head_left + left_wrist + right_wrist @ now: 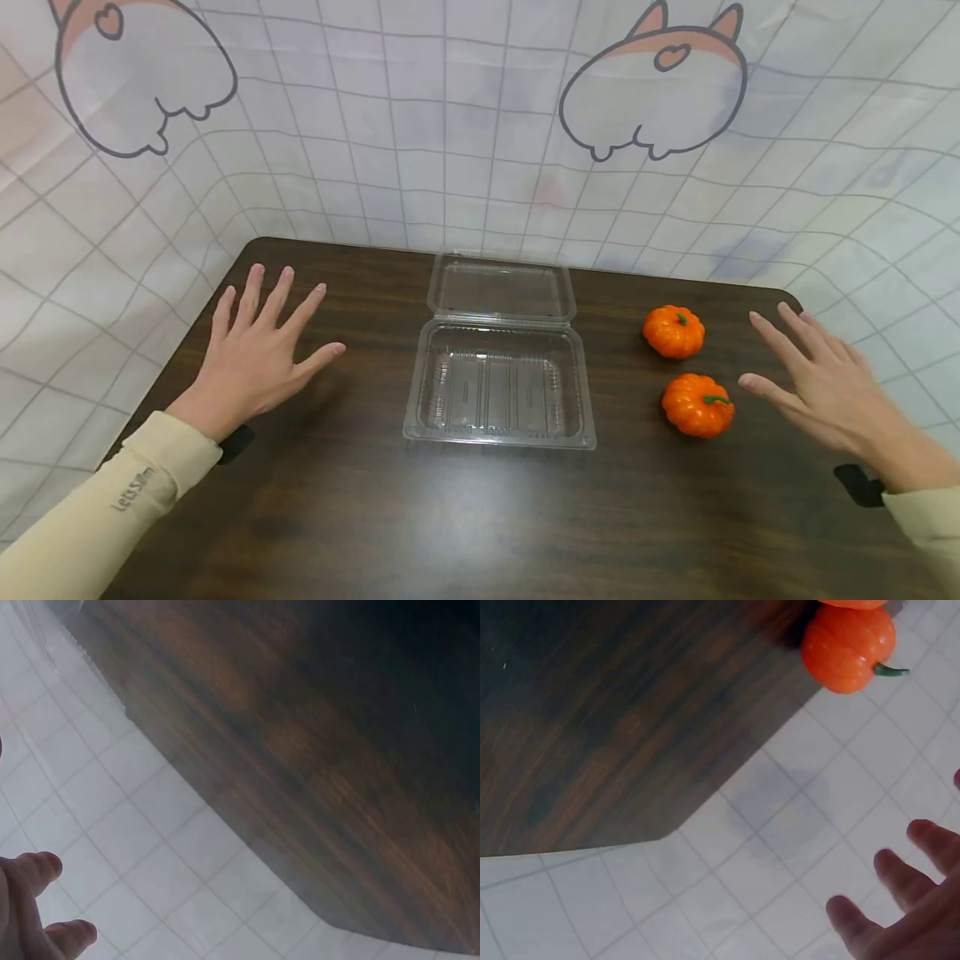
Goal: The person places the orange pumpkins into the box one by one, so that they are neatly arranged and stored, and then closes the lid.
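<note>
Container (497,387) on table (322,508), lid (501,292) perhaps flat behind it, pumpkins (698,406) to its right

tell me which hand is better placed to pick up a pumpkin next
Probably the right hand: it is empty, fingers apart, beside the front pumpkin and back pumpkin. The left hand, also empty, is across the open clear container from both.

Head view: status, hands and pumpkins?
Left hand, right hand spread, holding nothing. Two orange pumpkins right of open, empty clear container. No obstacle visible between.
</note>
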Demonstrator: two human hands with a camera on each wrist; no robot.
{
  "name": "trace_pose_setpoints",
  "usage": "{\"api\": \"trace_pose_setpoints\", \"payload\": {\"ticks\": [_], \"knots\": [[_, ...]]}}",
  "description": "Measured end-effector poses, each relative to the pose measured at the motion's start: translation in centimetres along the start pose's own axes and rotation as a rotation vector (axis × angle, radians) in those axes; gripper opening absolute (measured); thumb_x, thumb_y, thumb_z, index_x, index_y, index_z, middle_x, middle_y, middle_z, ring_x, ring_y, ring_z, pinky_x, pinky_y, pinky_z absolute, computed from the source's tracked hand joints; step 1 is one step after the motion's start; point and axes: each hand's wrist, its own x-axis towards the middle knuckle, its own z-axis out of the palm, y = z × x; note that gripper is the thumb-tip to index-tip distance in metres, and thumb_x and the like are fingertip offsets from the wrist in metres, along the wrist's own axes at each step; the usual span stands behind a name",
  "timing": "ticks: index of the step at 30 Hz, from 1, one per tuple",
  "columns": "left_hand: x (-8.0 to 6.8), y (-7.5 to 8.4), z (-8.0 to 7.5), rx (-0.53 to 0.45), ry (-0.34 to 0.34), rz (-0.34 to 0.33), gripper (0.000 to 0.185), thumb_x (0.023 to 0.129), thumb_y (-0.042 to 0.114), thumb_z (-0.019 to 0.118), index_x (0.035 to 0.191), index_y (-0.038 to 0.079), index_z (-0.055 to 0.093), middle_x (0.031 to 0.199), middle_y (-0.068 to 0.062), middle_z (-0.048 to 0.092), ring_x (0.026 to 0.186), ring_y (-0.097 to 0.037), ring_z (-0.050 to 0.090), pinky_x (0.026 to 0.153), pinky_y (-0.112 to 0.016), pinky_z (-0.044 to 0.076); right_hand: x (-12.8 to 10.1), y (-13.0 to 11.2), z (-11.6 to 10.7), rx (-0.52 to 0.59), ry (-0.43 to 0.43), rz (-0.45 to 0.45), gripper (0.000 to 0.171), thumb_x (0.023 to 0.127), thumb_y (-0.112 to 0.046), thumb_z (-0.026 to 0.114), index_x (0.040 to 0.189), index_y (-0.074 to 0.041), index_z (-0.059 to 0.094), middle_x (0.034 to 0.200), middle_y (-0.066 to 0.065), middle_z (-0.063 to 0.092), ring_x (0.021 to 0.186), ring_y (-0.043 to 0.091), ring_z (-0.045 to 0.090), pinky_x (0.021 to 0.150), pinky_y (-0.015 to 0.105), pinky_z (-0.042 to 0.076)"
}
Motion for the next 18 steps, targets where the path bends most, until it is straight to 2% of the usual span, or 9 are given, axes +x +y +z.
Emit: {"api": "trace_pose_setpoints", "payload": {"ticks": [2, 5, 7, 10, 12, 14, 17, 18], "knots": [[0.0, 0.3, 0.2, -0.011, 0.002, 0.017, 0.085, 0.100, 0.071, 0.046, 0.167, 0.029, 0.017, 0.175, -0.019, 0.007, 0.162, -0.044, -0.009, 0.124, -0.072, 0.000, 0.0, -0.1, 0.2, 0.013, 0.024, -0.013, 0.087, 0.099, -0.046, 0.067, 0.167, -0.029, 0.016, 0.173, 0.020, 0.016, 0.144, 0.061, 0.028, 0.099, 0.078, 0.026], [-0.1, 0.8, 0.7, -0.035, 0.025, 0.050, 0.082, 0.100, 0.066, 0.051, 0.165, 0.024, 0.025, 0.172, -0.021, 0.018, 0.161, -0.047, 0.005, 0.122, -0.072, 0.008, 0.1, -0.3, 0.6, 0.069, 0.046, -0.020, 0.090, 0.096, -0.043, 0.072, 0.167, -0.028, 0.019, 0.169, 0.022, 0.024, 0.134, 0.064, 0.034, 0.098, 0.076, 0.029], [-0.2, 1.2, 1.1, -0.061, 0.051, 0.075, 0.078, 0.101, 0.061, 0.055, 0.163, 0.020, 0.031, 0.169, -0.022, 0.027, 0.159, -0.047, 0.015, 0.120, -0.072, 0.016, 0.0, -0.4, 0.9, 0.127, 0.060, -0.030, 0.091, 0.094, -0.039, 0.075, 0.166, -0.025, 0.022, 0.167, 0.024, 0.028, 0.134, 0.063, 0.035, 0.100, 0.076, 0.030], [-0.2, 1.7, 1.8, -0.118, 0.092, 0.111, 0.073, 0.101, 0.053, 0.059, 0.159, 0.013, 0.038, 0.162, -0.024, 0.037, 0.151, -0.050, 0.030, 0.115, -0.072, 0.028, -0.2, -0.6, 1.5, 0.194, 0.072, -0.028, 0.092, 0.092, -0.035, 0.078, 0.166, -0.024, 0.024, 0.165, 0.024, 0.031, 0.133, 0.059, 0.039, 0.095, 0.074, 0.035], [-0.3, 2.0, 2.3, -0.172, 0.105, 0.128, 0.070, 0.102, 0.049, 0.060, 0.157, 0.010, 0.040, 0.158, -0.025, 0.042, 0.146, -0.050, 0.038, 0.112, -0.072, 0.033, -0.4, -0.7, 1.9, 0.211, 0.095, -0.039, 0.092, 0.090, -0.031, 0.082, 0.164, -0.022, 0.028, 0.159, 0.023, 0.038, 0.123, 0.050, 0.050, 0.094, 0.060, 0.045], [-0.4, 2.3, 2.7, -0.235, 0.105, 0.135, 0.067, 0.104, 0.046, 0.060, 0.155, 0.007, 0.042, 0.153, -0.025, 0.047, 0.141, -0.049, 0.043, 0.111, -0.071, 0.038, -0.6, -0.8, 2.3, 0.215, 0.108, -0.039, 0.093, 0.087, -0.030, 0.085, 0.163, -0.021, 0.031, 0.153, 0.022, 0.042, 0.110, 0.041, 0.058, 0.083, 0.044, 0.052], [-0.7, 2.9, 3.3, -0.329, 0.082, 0.115, 0.064, 0.105, 0.045, 0.058, 0.153, 0.006, 0.042, 0.148, -0.023, 0.051, 0.137, -0.045, 0.049, 0.110, -0.067, 0.042, -0.9, -0.9, 2.9, 0.244, 0.109, -0.034, 0.097, 0.082, -0.028, 0.089, 0.161, -0.019, 0.034, 0.142, 0.022, 0.048, 0.089, 0.026, 0.064, 0.067, 0.023, 0.049], [-0.8, 3.0, 3.5, -0.364, 0.067, 0.101, 0.064, 0.105, 0.045, 0.058, 0.153, 0.006, 0.043, 0.147, -0.022, 0.052, 0.136, -0.044, 0.051, 0.109, -0.065, 0.044, -0.9, -1.0, 3.0, 0.264, 0.100, -0.018, 0.098, 0.081, -0.028, 0.090, 0.161, -0.021, 0.034, 0.140, 0.021, 0.050, 0.087, 0.022, 0.065, 0.067, 0.022, 0.050]]}}
